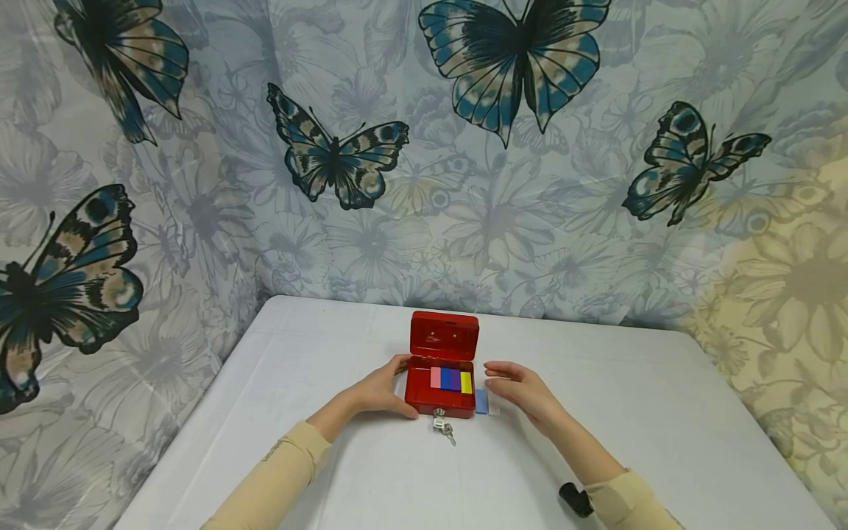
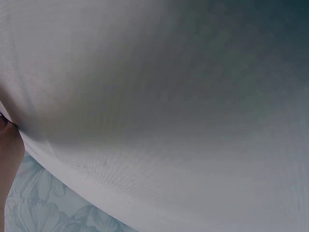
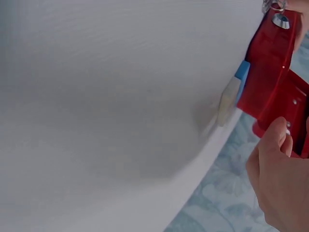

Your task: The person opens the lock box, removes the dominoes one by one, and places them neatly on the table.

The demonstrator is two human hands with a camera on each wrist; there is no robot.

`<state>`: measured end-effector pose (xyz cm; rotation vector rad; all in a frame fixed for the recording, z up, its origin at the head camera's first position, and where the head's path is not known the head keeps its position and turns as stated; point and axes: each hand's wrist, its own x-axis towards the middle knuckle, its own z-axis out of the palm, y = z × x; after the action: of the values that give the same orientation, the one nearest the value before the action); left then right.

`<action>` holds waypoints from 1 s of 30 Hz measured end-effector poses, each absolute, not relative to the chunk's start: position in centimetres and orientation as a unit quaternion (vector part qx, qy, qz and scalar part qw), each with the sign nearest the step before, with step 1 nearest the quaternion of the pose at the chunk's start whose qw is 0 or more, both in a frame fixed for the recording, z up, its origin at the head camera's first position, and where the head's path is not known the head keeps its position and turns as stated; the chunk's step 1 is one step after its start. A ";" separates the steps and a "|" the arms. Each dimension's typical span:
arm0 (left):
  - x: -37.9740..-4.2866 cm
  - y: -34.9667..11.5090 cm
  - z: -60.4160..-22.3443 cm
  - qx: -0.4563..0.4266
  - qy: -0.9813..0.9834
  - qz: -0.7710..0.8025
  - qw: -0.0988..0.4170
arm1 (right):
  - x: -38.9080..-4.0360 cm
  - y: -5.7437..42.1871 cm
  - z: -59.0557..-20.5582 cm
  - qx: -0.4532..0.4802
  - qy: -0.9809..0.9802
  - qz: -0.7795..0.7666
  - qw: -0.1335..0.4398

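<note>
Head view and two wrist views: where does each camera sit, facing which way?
Head: on the head, facing forward and down at red box and table; left grip, right grip, both sleeves show.
Left wrist: on that wrist, facing mostly table; part of left grip at far left.
Right wrist: on that wrist, facing table and red box; right grip lower right, part of left grip upper right.
Head and right wrist share the red box.
</note>
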<state>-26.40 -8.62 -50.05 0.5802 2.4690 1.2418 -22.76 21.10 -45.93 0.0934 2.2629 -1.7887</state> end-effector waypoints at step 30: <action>-26.6 -8.8 -50.4 0.208 0.858 0.443 0.156 | -24.0 16.7 -45.5 -0.035 0.771 -0.620 0.142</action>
<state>-26.57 -8.76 -50.43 0.5961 2.4568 1.2691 -24.00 16.75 -45.51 -0.1017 2.2260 -1.7883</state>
